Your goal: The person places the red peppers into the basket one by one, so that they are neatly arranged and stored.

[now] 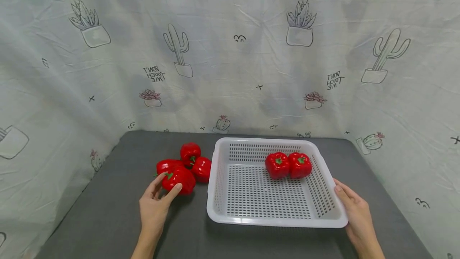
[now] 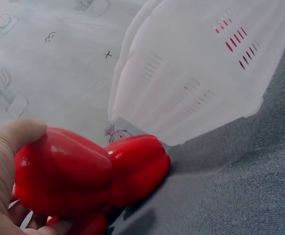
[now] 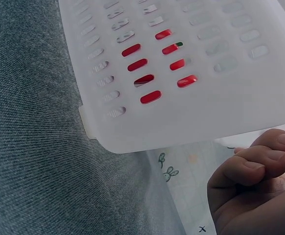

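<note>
My left hand (image 1: 154, 203) grips a red bell pepper (image 1: 181, 181) with a green stem, thumb on one side and fingers on the other. In the left wrist view this pepper (image 2: 64, 171) partly covers another red pepper (image 2: 137, 169) behind it. Three more red peppers (image 1: 190, 152) cluster just beyond that hand, left of a white perforated plastic basket (image 1: 251, 221). Inside the basket, two red peppers (image 1: 277, 166) sit side by side toward the back right. My right hand (image 1: 355, 207) holds the basket's right rim, thumb on top; its curled fingers (image 3: 250, 169) show in the right wrist view.
A dark grey cloth-covered table (image 1: 108, 203) lies under everything. Pale fabric (image 1: 230, 59) printed with cacti and potted plants rises behind it and along both sides. The basket's left wall stands close beside the nearest loose pepper.
</note>
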A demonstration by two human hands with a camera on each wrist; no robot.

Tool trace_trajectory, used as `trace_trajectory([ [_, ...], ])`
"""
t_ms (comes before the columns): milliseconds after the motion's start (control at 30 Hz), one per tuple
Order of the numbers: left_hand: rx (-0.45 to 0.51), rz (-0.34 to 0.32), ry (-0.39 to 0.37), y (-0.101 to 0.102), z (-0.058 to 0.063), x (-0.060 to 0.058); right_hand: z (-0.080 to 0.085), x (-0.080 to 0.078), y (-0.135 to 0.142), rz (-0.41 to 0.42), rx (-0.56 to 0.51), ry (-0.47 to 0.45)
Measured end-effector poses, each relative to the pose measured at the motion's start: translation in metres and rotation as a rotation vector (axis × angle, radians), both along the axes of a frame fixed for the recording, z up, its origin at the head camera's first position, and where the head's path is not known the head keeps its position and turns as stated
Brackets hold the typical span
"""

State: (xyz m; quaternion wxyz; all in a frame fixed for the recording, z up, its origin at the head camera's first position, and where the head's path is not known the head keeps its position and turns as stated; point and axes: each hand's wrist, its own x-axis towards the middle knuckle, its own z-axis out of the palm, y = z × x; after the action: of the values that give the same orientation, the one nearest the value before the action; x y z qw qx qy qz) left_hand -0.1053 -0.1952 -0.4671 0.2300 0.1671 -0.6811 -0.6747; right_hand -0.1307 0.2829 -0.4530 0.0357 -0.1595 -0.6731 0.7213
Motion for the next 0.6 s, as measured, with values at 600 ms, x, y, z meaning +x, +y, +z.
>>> trace_trajectory([
  [600,-0.121,-0.160,0.398,0.039,0.062,-0.002,-0.001,0.001,0.004,0.056,-0.064,0.075],
])
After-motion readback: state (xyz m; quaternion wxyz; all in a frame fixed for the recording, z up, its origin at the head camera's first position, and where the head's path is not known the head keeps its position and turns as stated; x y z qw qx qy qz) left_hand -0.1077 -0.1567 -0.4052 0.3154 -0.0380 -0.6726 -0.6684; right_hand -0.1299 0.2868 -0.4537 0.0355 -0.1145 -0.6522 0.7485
